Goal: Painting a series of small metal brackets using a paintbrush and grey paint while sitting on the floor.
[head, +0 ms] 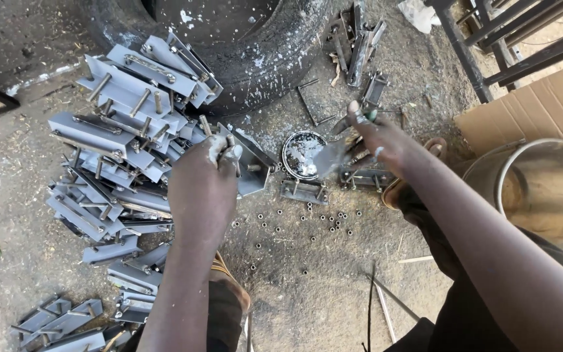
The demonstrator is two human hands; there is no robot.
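Dirt floor under grey brackets, nuts

I am looking down on an open-air metalworking yard: grey-painted steel brackets lie heaped on a bare dirt floor strewn with small nuts, beside an old paint-spattered tyre, a small tin of grey paint, a black welded steel frame and a large metal drum.

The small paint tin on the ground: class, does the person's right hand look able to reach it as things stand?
Probably yes: the right hand, gripping a brush, hovers just beside the paint tin, whose open top is uncovered, with nothing between them.
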